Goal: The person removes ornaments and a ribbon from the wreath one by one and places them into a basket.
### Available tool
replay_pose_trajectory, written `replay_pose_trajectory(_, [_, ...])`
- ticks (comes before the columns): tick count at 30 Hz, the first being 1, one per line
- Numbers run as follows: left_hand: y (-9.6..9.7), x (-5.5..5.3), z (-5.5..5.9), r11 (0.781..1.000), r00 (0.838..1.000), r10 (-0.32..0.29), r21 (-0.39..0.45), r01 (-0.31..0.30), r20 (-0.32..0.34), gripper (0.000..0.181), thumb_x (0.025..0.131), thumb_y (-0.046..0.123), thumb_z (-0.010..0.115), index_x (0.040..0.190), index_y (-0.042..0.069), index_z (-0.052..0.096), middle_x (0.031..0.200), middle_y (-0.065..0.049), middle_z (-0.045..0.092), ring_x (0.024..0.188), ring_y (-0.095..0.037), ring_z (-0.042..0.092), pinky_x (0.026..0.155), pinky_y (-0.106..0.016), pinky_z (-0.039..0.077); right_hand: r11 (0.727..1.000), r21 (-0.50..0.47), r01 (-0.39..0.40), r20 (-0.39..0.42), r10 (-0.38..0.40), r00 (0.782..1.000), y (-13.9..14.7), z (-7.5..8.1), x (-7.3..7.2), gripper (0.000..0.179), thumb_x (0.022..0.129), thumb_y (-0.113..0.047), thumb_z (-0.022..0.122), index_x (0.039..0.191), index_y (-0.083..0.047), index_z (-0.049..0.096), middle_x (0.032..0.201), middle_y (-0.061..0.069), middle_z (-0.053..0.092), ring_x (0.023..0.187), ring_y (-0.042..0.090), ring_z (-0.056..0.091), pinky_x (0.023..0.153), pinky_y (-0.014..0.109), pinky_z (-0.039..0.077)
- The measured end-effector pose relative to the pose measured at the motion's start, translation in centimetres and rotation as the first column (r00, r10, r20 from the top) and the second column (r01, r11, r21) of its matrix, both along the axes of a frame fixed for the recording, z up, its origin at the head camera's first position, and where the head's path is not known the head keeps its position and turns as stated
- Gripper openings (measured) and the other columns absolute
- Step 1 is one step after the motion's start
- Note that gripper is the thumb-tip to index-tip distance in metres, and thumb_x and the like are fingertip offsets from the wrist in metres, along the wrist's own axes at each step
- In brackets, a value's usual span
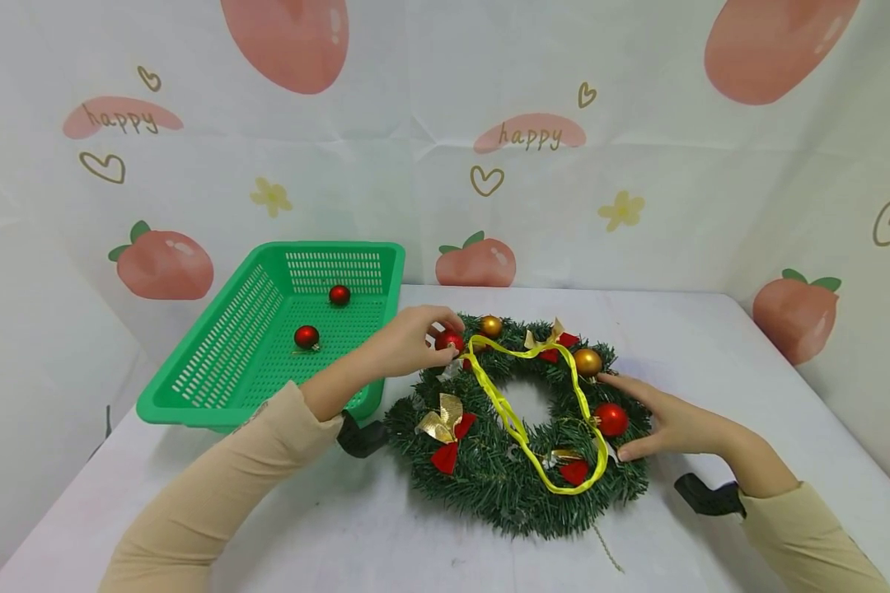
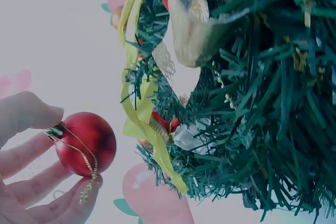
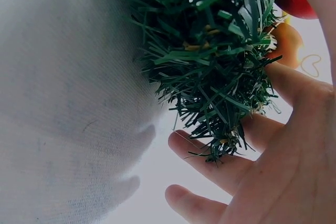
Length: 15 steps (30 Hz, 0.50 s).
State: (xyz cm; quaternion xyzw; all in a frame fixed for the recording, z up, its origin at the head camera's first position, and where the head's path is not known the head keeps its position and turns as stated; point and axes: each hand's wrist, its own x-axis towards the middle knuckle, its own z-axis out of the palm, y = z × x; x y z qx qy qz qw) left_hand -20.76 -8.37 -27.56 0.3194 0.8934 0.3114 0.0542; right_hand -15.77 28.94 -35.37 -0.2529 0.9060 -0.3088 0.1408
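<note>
The right hand [image 3: 278, 161] lay at the lower right, its fingers spread, some touching the tips of the green wreath [image 3: 210, 51]. One finger met it just below a gold ball [image 3: 287, 41], with a red ball [image 3: 298, 2] above that. Pale cloth [image 3: 63, 87] filled the left, bearing soft shadows [image 3: 123, 190]

And look at the shine on that red bauble [image 2: 102, 148], glossy and smooth, its twisted gold cord [image 2: 87, 190] glinting like metal thread! The wreath [image 1: 475, 498] is all rough bristle, plastic-looking needles with a dull sheen. Across it runs the yellow ribbon [image 2: 137, 123], smooth, satiny cloth; on its left, the gold bow [image 1: 449, 409] flashes like metallic foil. Over left, the green basket [image 1: 185, 417] is smooth, lightly glossy plastic; the counter [image 1: 356, 535] wears matt white cloth; far side, the backdrop [image 1: 386, 173] hangs as creased, printed fabric.
</note>
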Motion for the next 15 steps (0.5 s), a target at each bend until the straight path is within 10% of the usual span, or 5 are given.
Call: replay_pose_trajectory(15, [0.82, 0.84, 0.41, 0.993, 0.998, -0.005, 0.118, 0.012, -0.055, 0.029, 0.086, 0.012, 0.065, 0.113, 0.005, 0.061, 0.112, -0.008, 0.063, 0.094, -0.02, 0.065, 0.082, -0.033, 0.056, 1.0, 0.002, 0.001, -0.003, -0.001, 1.0, 0.06, -0.18, -0.04, 0.097, 0.073, -0.034, 0.078, 0.147, -0.005, 0.023, 0.147, 0.031, 0.023, 0.132, 0.054, 0.023, 0.093, 0.074, 0.03])
